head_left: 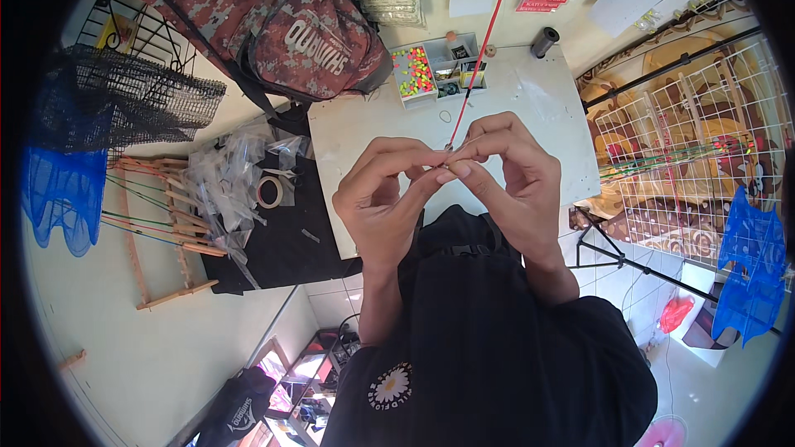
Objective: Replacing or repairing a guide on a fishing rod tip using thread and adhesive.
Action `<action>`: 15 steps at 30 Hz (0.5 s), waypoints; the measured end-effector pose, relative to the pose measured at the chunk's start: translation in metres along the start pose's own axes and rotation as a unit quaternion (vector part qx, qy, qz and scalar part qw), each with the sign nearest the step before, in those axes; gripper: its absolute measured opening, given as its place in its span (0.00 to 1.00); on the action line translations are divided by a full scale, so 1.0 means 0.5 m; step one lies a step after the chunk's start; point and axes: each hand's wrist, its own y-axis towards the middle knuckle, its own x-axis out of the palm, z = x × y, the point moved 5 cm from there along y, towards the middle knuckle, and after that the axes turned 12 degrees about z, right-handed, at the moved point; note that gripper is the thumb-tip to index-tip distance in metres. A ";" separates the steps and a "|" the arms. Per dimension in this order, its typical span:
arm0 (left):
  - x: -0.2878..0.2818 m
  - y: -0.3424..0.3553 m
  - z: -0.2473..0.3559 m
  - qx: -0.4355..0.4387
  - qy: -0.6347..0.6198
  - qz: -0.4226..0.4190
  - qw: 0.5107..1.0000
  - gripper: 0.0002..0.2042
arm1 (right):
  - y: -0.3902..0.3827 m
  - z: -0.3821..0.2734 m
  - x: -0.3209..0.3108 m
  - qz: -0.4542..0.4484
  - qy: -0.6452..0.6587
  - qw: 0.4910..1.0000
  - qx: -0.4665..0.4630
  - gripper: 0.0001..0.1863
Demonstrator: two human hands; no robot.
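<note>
My left hand (381, 190) and my right hand (513, 178) meet above the worktable (352, 132), their thumbs and forefingers pinched together around the lower end of a thin red rod (462, 112). The rod has a short black section and runs up past the top edge of the view. A small shiny piece (448, 148) shows at the fingertips; its details are hidden. A little loop (445, 116) lies on the table beside the rod, and an organiser (411, 74) with bright beads and small packets stands behind my hands.
A camouflage backpack (273, 33) sits upper left. Plastic bags (224, 182) and a tape roll (270, 191) lie left, near wooden racks (170, 207) and blue netting (62, 199). A dark cylinder (544, 41) stands back right, near a wire grid (679, 165) on a black stand.
</note>
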 end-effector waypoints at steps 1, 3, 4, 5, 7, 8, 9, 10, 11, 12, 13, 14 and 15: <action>-0.001 0.000 -0.001 -0.006 -0.004 0.002 1.000 0.12 | -0.001 -0.004 -0.002 0.013 -0.011 1.000 -0.019 0.06; -0.001 0.000 -0.002 -0.008 -0.006 0.001 1.000 0.12 | -0.001 -0.007 -0.001 0.024 -0.008 0.999 -0.020 0.07; -0.001 -0.001 -0.003 -0.010 -0.008 0.000 1.000 0.11 | 0.000 -0.008 -0.003 0.036 -0.004 0.999 -0.021 0.07; -0.002 -0.001 -0.004 -0.010 -0.008 0.000 1.000 0.11 | 0.000 -0.005 -0.002 0.035 -0.004 0.999 -0.021 0.07; -0.004 -0.002 -0.009 -0.025 -0.019 0.000 1.000 0.11 | 0.000 -0.008 -0.003 0.049 -0.023 0.996 -0.074 0.08; -0.003 -0.001 -0.008 -0.025 -0.019 0.000 0.999 0.11 | 0.001 -0.009 -0.004 0.049 -0.023 0.996 -0.075 0.08; -0.002 -0.001 -0.008 -0.031 -0.025 -0.001 0.999 0.11 | 0.002 -0.014 -0.004 0.052 -0.037 0.994 -0.094 0.09; -0.001 -0.001 -0.009 -0.037 -0.030 -0.001 0.999 0.11 | 0.002 -0.018 -0.005 0.054 -0.050 0.991 -0.114 0.11; -0.002 -0.001 -0.009 -0.037 -0.030 -0.001 0.999 0.11 | 0.003 -0.016 -0.006 0.054 -0.050 0.991 -0.114 0.11; -0.003 -0.001 -0.011 -0.042 -0.030 -0.003 0.999 0.11 | 0.003 -0.017 -0.006 0.056 -0.071 0.985 -0.149 0.12; -0.004 -0.001 -0.012 -0.047 -0.030 -0.004 0.998 0.11 | 0.002 -0.020 -0.006 0.057 -0.092 0.977 -0.185 0.13; -0.004 -0.001 -0.013 -0.047 -0.030 -0.004 0.998 0.11 | 0.005 -0.021 -0.007 0.057 -0.092 0.977 -0.184 0.13; -0.004 0.000 -0.014 -0.049 -0.036 -0.007 0.998 0.11 | 0.005 -0.028 -0.006 0.051 -0.113 0.969 -0.214 0.14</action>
